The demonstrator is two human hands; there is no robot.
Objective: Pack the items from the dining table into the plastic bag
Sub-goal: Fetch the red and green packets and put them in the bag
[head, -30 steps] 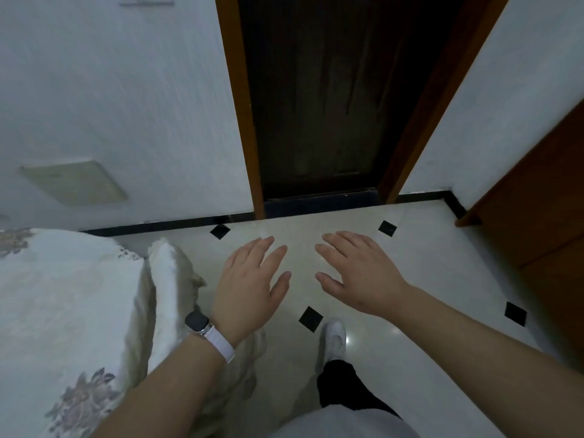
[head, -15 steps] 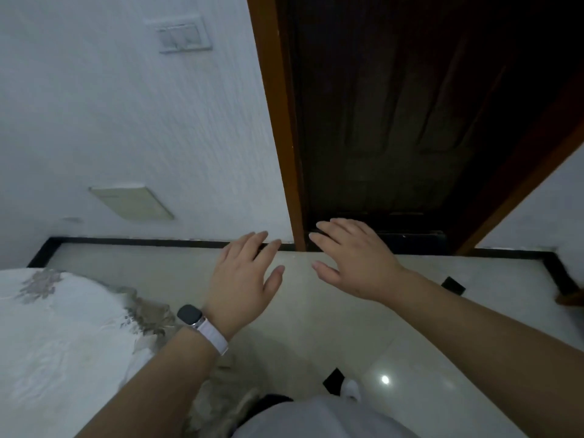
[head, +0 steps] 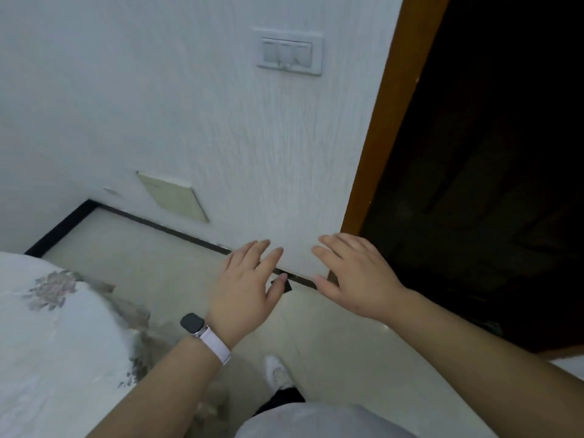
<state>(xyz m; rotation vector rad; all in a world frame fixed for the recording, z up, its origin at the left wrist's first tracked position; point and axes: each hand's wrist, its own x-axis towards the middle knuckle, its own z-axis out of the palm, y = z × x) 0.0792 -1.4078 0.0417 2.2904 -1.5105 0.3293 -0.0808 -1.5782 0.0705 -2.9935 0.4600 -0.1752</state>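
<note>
My left hand (head: pixel 245 287) is stretched out in front of me, palm down, fingers straight and holding nothing; a dark watch on a pale strap sits on its wrist. My right hand (head: pixel 355 279) hovers beside it, palm down, fingers spread and empty. Both hang in the air above the pale tiled floor (head: pixel 151 260). No dining table, plastic bag or items to pack appear in this view.
A white wall (head: pixel 189 121) with a triple light switch (head: pixel 287 55) faces me. A dark doorway with an orange-brown wooden frame (head: pixel 388 128) opens at the right. A white floral-patterned cloth (head: pixel 50 327) covers furniture at the lower left. My white shoe (head: pixel 276 371) stands on the floor.
The view has swung left and upward: the doorway slid to the right, the wall and light switch came to the centre. Both hands stay open and empty, held out in front.
</note>
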